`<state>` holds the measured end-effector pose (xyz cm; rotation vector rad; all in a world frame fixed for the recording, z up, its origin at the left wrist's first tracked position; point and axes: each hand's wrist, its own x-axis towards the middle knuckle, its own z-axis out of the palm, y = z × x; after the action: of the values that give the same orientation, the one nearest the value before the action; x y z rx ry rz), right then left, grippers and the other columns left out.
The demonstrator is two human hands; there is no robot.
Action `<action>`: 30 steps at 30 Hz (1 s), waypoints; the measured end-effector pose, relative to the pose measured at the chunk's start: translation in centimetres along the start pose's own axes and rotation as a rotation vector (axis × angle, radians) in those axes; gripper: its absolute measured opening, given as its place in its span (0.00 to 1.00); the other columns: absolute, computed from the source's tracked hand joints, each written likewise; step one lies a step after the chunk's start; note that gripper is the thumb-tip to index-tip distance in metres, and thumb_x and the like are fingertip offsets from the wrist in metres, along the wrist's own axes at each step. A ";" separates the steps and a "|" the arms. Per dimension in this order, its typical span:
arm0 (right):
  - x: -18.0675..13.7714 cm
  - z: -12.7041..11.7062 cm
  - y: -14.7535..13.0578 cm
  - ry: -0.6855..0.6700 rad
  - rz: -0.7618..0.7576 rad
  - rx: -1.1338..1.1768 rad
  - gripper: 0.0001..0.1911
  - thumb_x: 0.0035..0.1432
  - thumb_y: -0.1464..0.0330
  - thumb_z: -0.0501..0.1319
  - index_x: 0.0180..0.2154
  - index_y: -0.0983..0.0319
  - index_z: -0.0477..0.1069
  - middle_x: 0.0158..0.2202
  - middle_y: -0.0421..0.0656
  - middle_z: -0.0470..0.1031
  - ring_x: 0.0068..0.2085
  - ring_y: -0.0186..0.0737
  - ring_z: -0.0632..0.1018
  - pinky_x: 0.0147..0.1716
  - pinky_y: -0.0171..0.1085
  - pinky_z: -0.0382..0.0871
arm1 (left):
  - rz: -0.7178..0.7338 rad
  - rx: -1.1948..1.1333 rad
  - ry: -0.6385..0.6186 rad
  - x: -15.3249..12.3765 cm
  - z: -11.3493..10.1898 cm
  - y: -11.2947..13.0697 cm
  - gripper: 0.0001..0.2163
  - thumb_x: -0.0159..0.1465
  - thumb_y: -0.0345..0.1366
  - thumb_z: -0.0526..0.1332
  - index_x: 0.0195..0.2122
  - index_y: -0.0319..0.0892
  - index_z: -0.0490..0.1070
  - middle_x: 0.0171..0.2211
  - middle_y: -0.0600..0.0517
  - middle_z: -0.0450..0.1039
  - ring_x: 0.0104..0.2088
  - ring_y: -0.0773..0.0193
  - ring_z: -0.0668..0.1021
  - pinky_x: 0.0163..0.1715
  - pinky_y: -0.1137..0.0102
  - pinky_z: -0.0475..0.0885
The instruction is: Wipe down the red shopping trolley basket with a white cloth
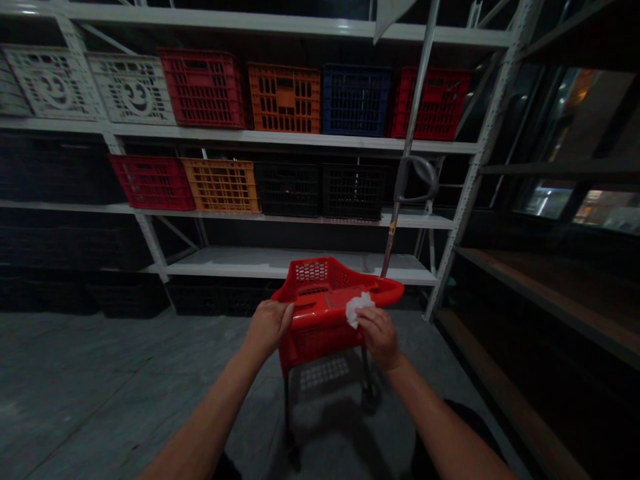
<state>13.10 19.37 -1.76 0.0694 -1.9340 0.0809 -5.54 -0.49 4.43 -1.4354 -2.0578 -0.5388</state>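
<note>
A small red plastic shopping cart [320, 340] on dark legs with wheels stands before me, its basket pointing away. My left hand [271, 323] is closed around the left end of the cart's near rim, fingers partly hidden. On the right, my right hand [381, 335] pinches a crumpled white tissue [357, 309] that lies against the red rim. The right fingertips press together on the tissue. Behind the cart's right side, a pole [418, 100] with a grey loop handle [421, 180] leans up across the shelves.
A white metal rack [300, 268] spans the back, bearing red, orange, white, blue and black plastic crates, such as an orange crate [285, 100]. Dark shelving [555, 273] runs along the right. Grey concrete floor [115, 380] surrounds the cart.
</note>
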 end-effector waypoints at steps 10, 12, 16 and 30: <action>3.1 1.2 -3.5 -0.067 0.074 0.123 0.15 0.58 0.77 0.49 0.41 0.60 0.69 0.43 0.46 0.73 0.46 0.40 0.71 0.47 0.46 0.65 | -0.002 0.009 0.014 0.5 0.5 0.7 0.21 0.65 0.40 0.42 0.29 0.40 0.72 0.25 0.49 0.75 0.29 0.63 0.75 0.38 0.67 0.65; 3.7 1.1 -3.6 -0.112 0.058 0.127 0.15 0.58 0.77 0.48 0.41 0.60 0.69 0.43 0.46 0.72 0.47 0.40 0.70 0.48 0.45 0.65 | 0.005 -0.007 0.009 0.3 0.4 0.3 0.20 0.65 0.40 0.42 0.29 0.40 0.72 0.26 0.50 0.75 0.30 0.63 0.75 0.38 0.67 0.65; 3.4 -1.7 0.3 -0.129 0.158 0.022 0.13 0.58 0.76 0.48 0.40 0.62 0.69 0.42 0.48 0.72 0.46 0.42 0.70 0.48 0.45 0.64 | 0.029 -0.030 -0.015 0.2 0.3 -0.7 0.19 0.64 0.39 0.43 0.30 0.40 0.72 0.27 0.50 0.75 0.31 0.63 0.75 0.38 0.68 0.65; 7.9 -3.3 1.4 -0.504 0.378 -0.127 0.07 0.58 0.72 0.52 0.33 0.62 0.69 0.31 0.43 0.71 0.35 0.38 0.70 0.36 0.33 0.61 | -0.058 0.097 0.077 -0.1 -0.7 5.0 0.18 0.59 0.51 0.50 0.36 0.42 0.70 0.32 0.47 0.74 0.37 0.57 0.73 0.47 0.55 0.58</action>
<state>13.26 21.03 6.77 -0.3966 -2.4300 0.2077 -0.64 0.76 4.92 -1.2831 -2.0416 -0.5034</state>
